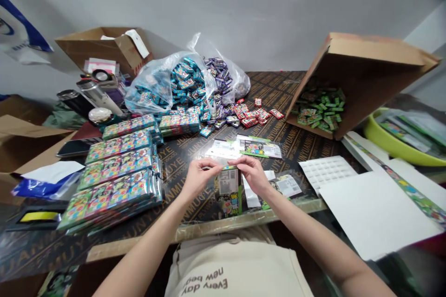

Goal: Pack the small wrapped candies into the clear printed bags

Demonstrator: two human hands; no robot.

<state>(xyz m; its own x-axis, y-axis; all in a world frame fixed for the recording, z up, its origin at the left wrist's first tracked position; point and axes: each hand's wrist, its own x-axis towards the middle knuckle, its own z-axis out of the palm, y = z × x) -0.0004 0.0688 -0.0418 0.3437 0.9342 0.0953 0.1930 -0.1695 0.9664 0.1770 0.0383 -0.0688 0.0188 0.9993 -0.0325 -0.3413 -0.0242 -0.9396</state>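
Fingers (212, 166) of your left hand (198, 177) and right hand (255, 177) pinch, nearly closed, the top edge of the packet (229, 189) just below them, probably light, floppy and slick, so grip its corners.

Two hands (197, 176) are showing at center, two clear plastic bags (149, 86) are sitting upper center, two flasks (93, 92) upper left. Three cardboard boxes (379, 51) are standing upper left, far left and right; one lime basin (375, 140) is sitting far right. Small packets (249, 122) are overlapping, uncountable.
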